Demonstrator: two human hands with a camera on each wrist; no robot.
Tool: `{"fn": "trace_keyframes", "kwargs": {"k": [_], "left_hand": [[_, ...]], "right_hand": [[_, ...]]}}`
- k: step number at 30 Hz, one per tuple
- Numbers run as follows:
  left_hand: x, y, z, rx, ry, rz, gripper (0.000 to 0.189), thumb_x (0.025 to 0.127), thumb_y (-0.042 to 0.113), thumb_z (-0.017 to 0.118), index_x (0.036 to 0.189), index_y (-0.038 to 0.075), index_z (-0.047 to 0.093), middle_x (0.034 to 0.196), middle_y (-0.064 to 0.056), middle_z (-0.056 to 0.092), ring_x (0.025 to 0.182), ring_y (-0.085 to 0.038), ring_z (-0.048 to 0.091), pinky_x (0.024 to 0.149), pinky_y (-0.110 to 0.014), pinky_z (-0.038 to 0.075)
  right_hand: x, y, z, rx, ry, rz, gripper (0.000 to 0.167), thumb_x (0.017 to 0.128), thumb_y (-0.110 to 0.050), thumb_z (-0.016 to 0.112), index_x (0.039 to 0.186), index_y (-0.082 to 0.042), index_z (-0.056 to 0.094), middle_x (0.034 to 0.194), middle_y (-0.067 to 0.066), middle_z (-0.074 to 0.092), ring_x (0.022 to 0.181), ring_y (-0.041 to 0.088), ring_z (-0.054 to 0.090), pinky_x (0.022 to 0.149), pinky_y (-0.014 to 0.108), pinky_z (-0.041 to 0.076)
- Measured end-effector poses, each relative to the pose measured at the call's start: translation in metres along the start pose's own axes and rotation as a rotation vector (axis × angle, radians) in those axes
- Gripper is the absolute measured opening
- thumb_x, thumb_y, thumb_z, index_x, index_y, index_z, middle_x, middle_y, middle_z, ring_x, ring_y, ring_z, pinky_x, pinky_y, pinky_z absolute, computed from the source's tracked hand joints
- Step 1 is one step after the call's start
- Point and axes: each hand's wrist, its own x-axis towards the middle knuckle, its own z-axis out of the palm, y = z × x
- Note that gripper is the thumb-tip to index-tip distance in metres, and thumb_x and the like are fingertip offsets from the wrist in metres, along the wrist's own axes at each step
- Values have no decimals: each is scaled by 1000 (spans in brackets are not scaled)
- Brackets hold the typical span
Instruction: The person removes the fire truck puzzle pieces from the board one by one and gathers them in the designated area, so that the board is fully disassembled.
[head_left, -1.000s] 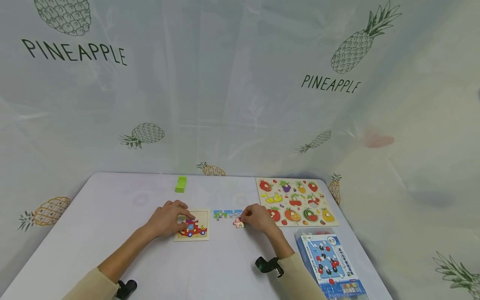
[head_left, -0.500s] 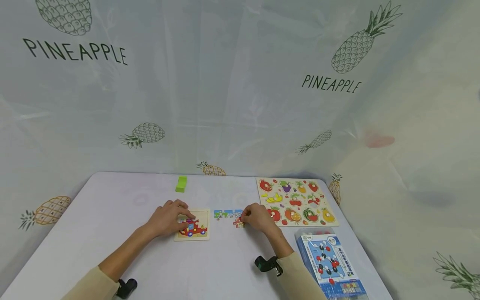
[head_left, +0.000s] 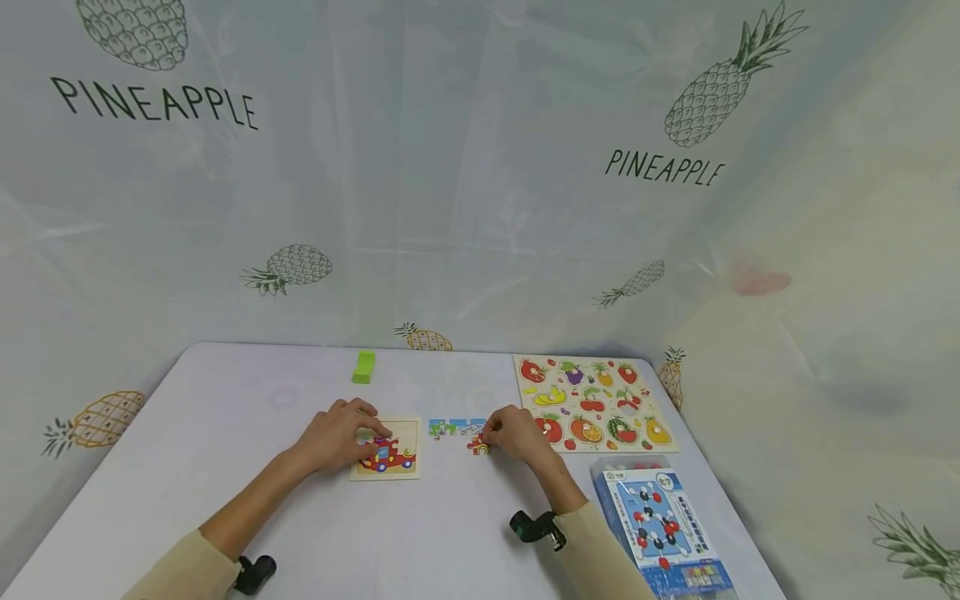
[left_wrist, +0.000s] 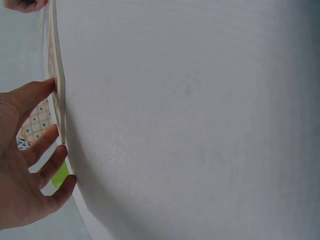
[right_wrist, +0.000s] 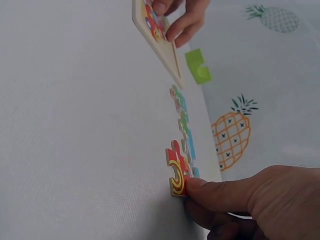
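Observation:
A small wooden jigsaw board (head_left: 405,429) with a red car picture lies on the white table. My left hand (head_left: 337,437) rests on its left side, with thumb and fingers spread and fingertips on it. To the right, my right hand (head_left: 513,433) pinches a red jigsaw piece with yellow arcs (right_wrist: 175,170) at its right end. In the right wrist view the thumb lies on the piece's edge and the other fingers are partly hidden beneath. Just behind this piece, a row of blue and green jigsaw pieces (head_left: 450,427) lies on the table.
A fruit puzzle board (head_left: 566,408) lies at the back right. In front of it is a blue and white box (head_left: 652,517) with molecule models pictured. A green block (head_left: 363,367) stands near the back edge, before a pineapple-print curtain (head_left: 450,208).
The red jigsaw piece at my right fingertips looked pale with glare a second ago and now shows red, so its tilt has shifted. Both hands stay nearly in place.

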Motion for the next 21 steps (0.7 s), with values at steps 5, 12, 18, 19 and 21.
{"fn": "trace_keyframes", "kwargs": {"k": [5, 12, 18, 19, 21], "left_hand": [[-1, 2, 0, -4, -4, -4, 20, 83, 29, 81, 103, 35, 79, 127, -5, 62, 117, -35, 52, 87, -59, 44], [0, 2, -1, 6, -7, -7, 21, 84, 29, 81, 103, 35, 79, 127, -4, 62, 118, -35, 52, 87, -59, 45], [0, 1, -1, 8, -1, -7, 20, 83, 30, 81, 103, 35, 79, 126, -4, 62, 117, -35, 53, 87, -59, 45], [0, 1, 0, 8, 0, -7, 20, 83, 30, 81, 103, 36, 79, 126, -4, 62, 117, -35, 53, 87, -59, 45], [0, 0, 0, 7, 2, -5, 20, 83, 30, 81, 102, 36, 79, 126, -4, 62, 117, -34, 53, 87, -59, 45]], "right_hand": [[1, 2, 2, -12, 10, 2, 10, 91, -12, 74, 81, -10, 72, 74, -3, 64, 69, 15, 54, 61, 28, 44], [0, 2, 3, -4, 7, 16, 10, 91, -13, 75, 82, -11, 72, 75, -3, 64, 71, 16, 54, 62, 28, 45], [1, 2, 4, -14, 11, 19, 10, 90, -13, 75, 81, -12, 72, 76, -3, 63, 71, 16, 54, 61, 28, 44], [1, 2, 4, -18, 11, 20, 10, 90, -13, 75, 81, -12, 72, 76, -3, 63, 71, 15, 54, 60, 28, 44], [1, 1, 4, -20, 11, 22, 10, 90, -13, 76, 81, -12, 72, 76, -3, 63, 70, 15, 54, 60, 27, 44]]}}
